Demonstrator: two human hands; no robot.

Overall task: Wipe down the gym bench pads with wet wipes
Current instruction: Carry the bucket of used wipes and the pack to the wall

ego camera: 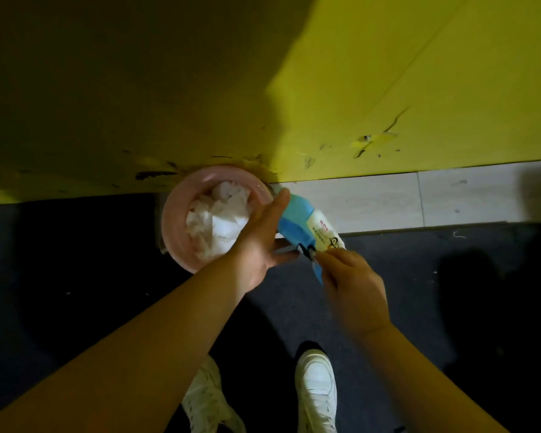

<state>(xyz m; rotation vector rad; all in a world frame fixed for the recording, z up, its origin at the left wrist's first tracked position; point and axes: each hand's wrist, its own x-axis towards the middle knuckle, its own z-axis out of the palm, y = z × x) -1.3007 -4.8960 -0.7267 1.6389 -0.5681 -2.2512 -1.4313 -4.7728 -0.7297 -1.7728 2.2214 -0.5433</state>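
Looking down, the view takes in a dark blue-grey floor [75, 260] in deep shadow, a band of pale tiles [419, 198] along the base of a yellow wall [388, 73], and that wall itself — scuffed, chipped and cracked low down, its left part dimmed by a broad shadow. A round pink bin [174, 220] stands on the floor touching the wall's foot, filled with crumpled white wipes [214, 221]. Two white sneakers [316, 389] show at the bottom edge.

The wet wipe pack [300, 225] is held in the air just right of the bin, above the line where tile meets dark floor. It is a soft packet, blue over most of its near half and white with small print toward its far end, tilted with one blue corner pointing down.

The left hand [260, 242] holds the pack from the left, fingers extended along its blue side and thumb underneath. The right hand [353, 285] pinches the pack's near lower edge between thumb and curled fingers — exactly what it grasps there is blurred.
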